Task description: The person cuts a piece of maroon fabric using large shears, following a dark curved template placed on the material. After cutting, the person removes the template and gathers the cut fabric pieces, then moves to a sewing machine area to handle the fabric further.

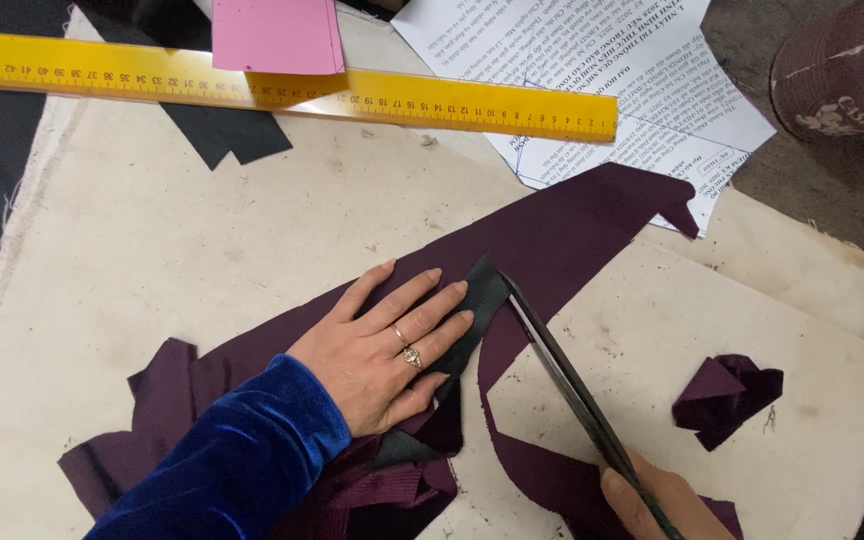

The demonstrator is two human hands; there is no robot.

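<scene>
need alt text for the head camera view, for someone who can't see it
A left hand presses a dark pattern piece flat on purple cloth while the right hand cuts along its edge with scissors. A yellow ruler, pink card and printed papers lie above.

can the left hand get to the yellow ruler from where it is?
Probably yes. The left hand lies flat on the dark pattern piece and purple fabric; only bare cream cloth lies between it and the yellow ruler. It would have to let go of the fabric.
</scene>
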